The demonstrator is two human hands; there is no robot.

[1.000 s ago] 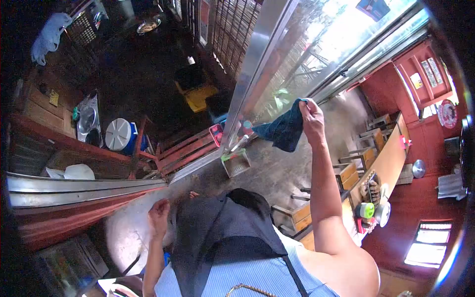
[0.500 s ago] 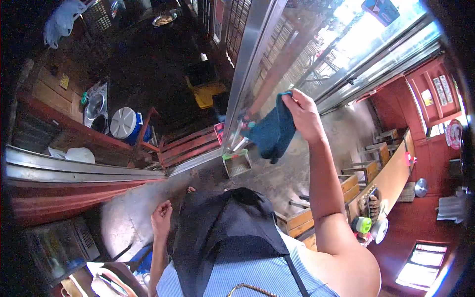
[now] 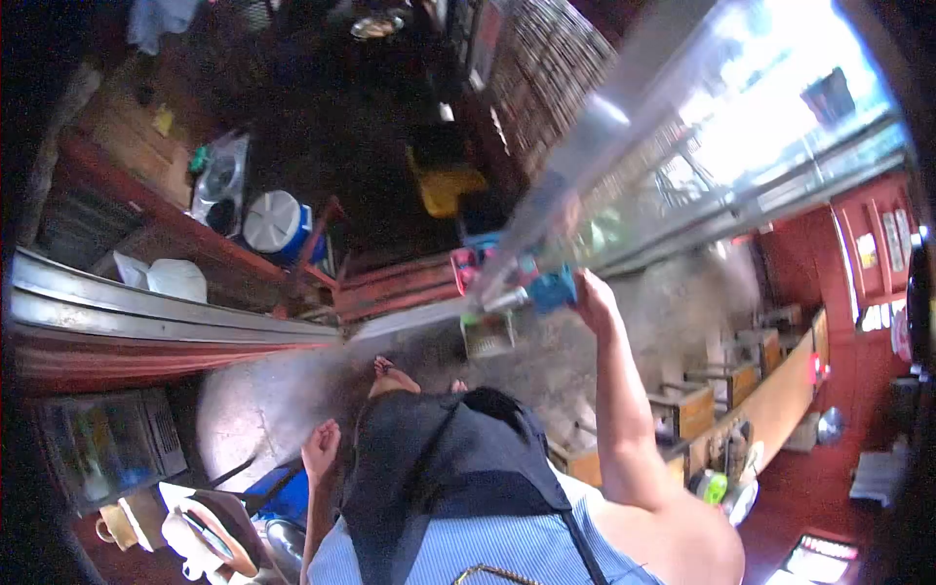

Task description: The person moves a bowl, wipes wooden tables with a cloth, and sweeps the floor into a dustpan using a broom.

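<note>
My right hand (image 3: 593,300) is closed on a teal cloth (image 3: 554,291), which hangs bunched beside the metal-framed glass panel (image 3: 624,219). Motion blur hides whether the cloth touches the glass. Low at my side, my left hand (image 3: 320,450) has its fingers loosely curled together, with nothing visible in them. A dark apron (image 3: 439,468) covers my front, and below it one bare foot (image 3: 390,378) shows on the floor.
A small pale basket (image 3: 487,334) stands on the floor beneath the cloth. Through the opening are a blue cooler with a white lid (image 3: 273,222) and a yellow crate (image 3: 447,190). Stools (image 3: 682,405) line a long wooden table (image 3: 780,400) at right.
My right hand has come down with the teal cloth, which now looks more bunched. The view has shifted, and my left hand stays low with fingers curled.
</note>
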